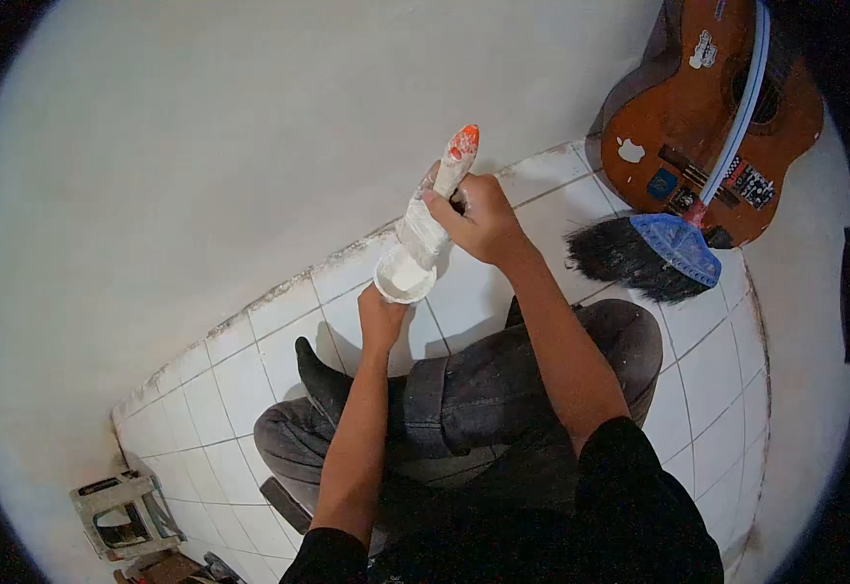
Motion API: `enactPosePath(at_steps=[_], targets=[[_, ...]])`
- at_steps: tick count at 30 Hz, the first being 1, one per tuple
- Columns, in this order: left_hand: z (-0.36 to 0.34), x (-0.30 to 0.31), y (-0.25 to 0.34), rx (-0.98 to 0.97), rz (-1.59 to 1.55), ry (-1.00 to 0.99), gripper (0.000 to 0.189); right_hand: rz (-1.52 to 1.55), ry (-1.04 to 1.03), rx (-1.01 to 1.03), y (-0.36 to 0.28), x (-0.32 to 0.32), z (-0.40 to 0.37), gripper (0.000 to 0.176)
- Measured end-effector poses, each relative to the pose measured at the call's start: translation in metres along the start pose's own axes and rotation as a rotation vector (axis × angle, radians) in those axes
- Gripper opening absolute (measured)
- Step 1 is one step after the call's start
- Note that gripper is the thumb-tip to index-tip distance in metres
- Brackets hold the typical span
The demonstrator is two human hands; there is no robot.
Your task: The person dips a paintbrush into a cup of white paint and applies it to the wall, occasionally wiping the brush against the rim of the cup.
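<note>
Left arm bare below a black short sleeve, stretched forward nearly straight. The left hand (383,319) is palm up, with its fingers curled beneath a small white round cup (406,279), bearing it from below. Right arm also bare, forearm angled up and inward from the elbow, reaching farther forward than the left; right hand (480,219) shows its back, fingers wrapped tight round a white paint-caked brush with an orange-tipped handle (423,232), just above the left hand.
</note>
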State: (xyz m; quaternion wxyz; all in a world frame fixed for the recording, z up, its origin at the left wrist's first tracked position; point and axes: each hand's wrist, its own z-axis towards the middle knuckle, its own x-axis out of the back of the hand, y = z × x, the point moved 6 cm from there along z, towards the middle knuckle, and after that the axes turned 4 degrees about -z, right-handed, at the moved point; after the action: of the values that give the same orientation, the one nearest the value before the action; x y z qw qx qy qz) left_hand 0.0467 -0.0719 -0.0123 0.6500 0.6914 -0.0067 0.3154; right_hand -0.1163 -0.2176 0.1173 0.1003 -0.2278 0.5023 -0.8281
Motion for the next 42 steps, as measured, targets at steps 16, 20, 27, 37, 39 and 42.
enactPosePath(at_steps=[16, 20, 27, 37, 39, 42], targets=[[0.000, 0.010, -0.011, 0.012, 0.036, 0.209, 0.026, 0.020, 0.131, -0.032, 0.009, 0.006, 0.002, 0.023], [0.001, 0.019, -0.018, 0.083, -0.145, 0.351, 0.029, 0.192, 0.133, -0.074, 0.006, -0.004, -0.002, 0.023], [0.006, 0.018, -0.030, 0.138, -0.293, 0.308, 0.057, 0.203, 0.117, -0.139, 0.014, -0.008, -0.003, 0.023], [0.007, 0.003, -0.054, 0.097, -0.307, 0.154, 0.059, 0.150, 0.184, -0.184, 0.026, 0.001, 0.001, 0.021], [0.007, 0.007, -0.048, 0.076, -0.209, 0.204, 0.059, 0.224, 0.236, -0.104, 0.025, 0.004, 0.000, 0.021], [0.005, 0.014, -0.010, 0.034, -0.243, 0.184, 0.059, 0.244, 0.239, -0.111, 0.023, 0.003, 0.000, 0.020]])
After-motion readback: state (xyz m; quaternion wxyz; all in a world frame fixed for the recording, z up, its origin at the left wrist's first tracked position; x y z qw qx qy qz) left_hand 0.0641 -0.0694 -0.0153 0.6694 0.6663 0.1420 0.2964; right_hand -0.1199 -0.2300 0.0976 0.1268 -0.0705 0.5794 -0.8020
